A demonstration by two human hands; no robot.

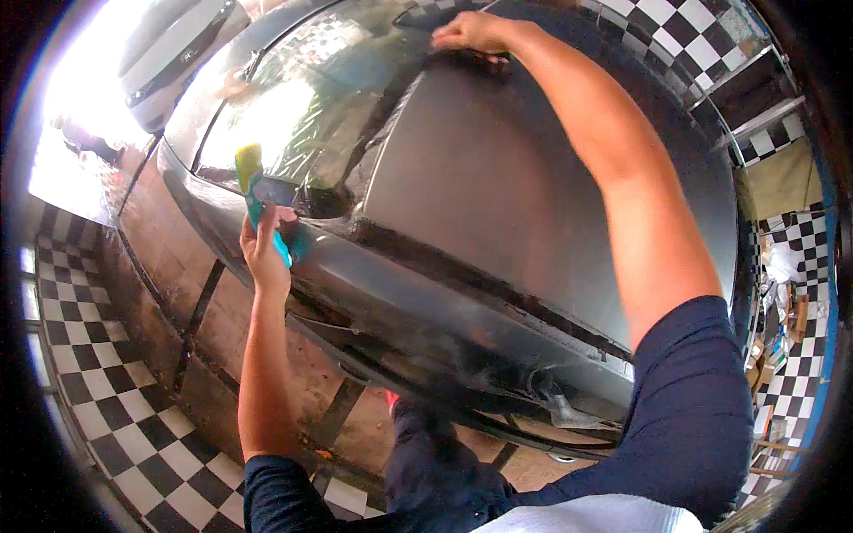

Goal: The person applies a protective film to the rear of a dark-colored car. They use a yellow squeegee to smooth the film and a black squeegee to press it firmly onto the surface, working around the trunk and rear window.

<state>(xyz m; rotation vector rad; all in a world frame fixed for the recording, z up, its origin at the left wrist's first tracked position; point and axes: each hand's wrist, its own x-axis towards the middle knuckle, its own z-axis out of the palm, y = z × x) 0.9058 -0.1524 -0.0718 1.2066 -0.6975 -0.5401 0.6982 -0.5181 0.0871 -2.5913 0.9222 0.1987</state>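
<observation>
My left hand (pixel 265 244) is closed around a teal and yellow-green hand tool (pixel 249 164), held upright beside the lower left corner of the car's wet, reflective windscreen (pixel 302 107). Across the dark grey bonnet (pixel 462 195), my right hand (pixel 471 35) reaches to the far end of the windscreen's lower edge. Its fingers are curled, and whatever they grip there is too hidden to make out. Along the near side runs the car's curved front wing (pixel 400 293), close below my left hand.
Another car (pixel 169 53) stands beyond at the upper left in bright light. Black-and-white checkered tiles (pixel 133 417) lie left of brown floor panels (pixel 191 284). Assorted cardboard, white bags and clutter (pixel 782 293) line the right side. My legs (pixel 422 444) show below the car's edge.
</observation>
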